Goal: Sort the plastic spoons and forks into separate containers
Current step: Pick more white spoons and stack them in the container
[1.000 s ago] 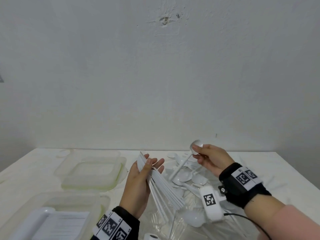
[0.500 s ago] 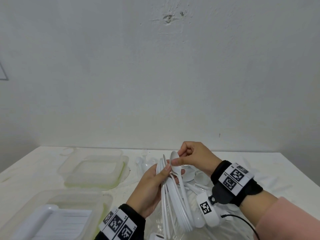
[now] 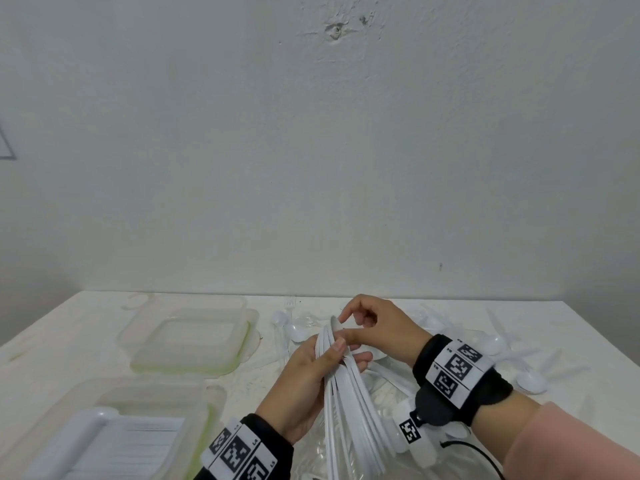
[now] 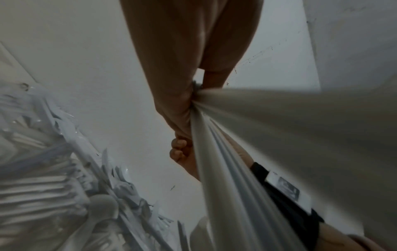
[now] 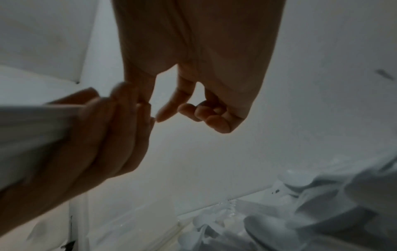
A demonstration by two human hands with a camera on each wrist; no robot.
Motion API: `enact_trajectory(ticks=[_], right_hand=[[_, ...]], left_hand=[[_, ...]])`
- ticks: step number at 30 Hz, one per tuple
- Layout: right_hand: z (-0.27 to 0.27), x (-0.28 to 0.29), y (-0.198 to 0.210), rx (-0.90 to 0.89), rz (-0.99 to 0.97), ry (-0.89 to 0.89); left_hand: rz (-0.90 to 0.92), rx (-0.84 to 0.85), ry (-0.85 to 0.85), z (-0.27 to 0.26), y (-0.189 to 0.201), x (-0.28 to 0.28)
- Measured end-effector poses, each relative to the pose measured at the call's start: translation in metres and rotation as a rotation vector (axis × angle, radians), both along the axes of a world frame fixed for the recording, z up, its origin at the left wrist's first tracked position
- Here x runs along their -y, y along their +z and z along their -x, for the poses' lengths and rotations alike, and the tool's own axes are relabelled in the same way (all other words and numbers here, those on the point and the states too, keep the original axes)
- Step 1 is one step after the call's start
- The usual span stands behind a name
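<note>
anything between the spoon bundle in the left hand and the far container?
Nothing visible. The left hand grips the spoon bundle above the table, the right hand pinching its top. The far container lies open to the left, with only bare table between; the near container sits off that path.

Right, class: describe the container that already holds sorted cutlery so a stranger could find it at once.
Start at the white table; two clear plastic containers sit on its left side. The nearer container, at the bottom left corner, is the one: it holds a neat white stack, while the farther container looks empty.
</note>
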State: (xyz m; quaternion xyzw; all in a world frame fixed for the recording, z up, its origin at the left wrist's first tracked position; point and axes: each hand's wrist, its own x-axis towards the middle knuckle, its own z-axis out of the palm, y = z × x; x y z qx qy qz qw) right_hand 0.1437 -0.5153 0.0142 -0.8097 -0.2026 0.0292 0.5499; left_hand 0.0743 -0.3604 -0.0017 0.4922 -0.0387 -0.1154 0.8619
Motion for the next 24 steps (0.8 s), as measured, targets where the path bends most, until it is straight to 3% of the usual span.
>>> enact_trajectory(ticks=[4, 8, 11, 15, 24], right_hand=[[0.018, 0.002, 0.003, -0.072, -0.037, -0.063], [0.056, -0.001, 0.006, -0.15, 0.14, 0.155], [0.072, -0.01, 0.002, -0.154, -0.023, 0.307], [0.08, -0.018, -0.004, -0.155, -0.116, 0.297], [0.082, -0.018, -0.022, -0.201, -0.103, 0.26]], left_hand=[[0.096, -0.027, 0.188, -0.006, 0.004, -0.007], [0.201, 0.009, 0.347, -0.012, 0.015, -0.015], [0.209, 0.059, 0.391, -0.009, 0.02, -0.014], [0.146, 0.098, 0.462, -0.006, 0.018, -0.008], [0.182, 0.09, 0.537, -0.001, 0.01, -0.011]])
